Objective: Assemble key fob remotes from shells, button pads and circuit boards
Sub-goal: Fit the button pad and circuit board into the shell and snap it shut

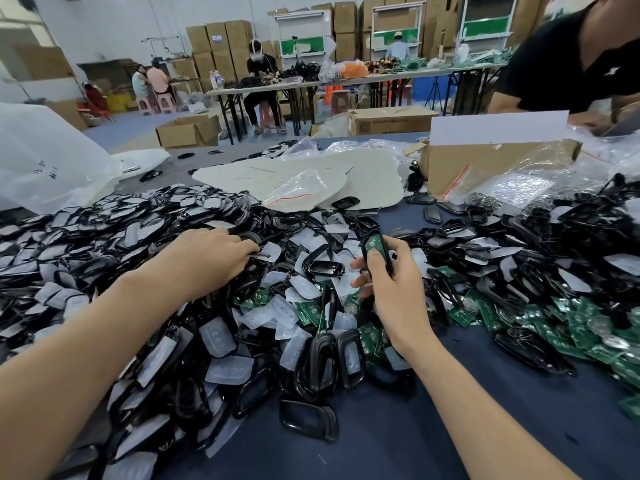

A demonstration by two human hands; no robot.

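My right hand grips a black key fob shell with a green circuit board seated in it, held upright above the pile. My left hand reaches into the heap of black shells at the left, its fingertips pinched on a thin black shell piece. Translucent white button pads lie scattered between my hands. Loose green circuit boards are heaped at the right and below my right hand.
A cardboard box and clear plastic bags stand at the back of the blue table. A person in a black shirt leans over the far right corner. A white bag sits at the left.
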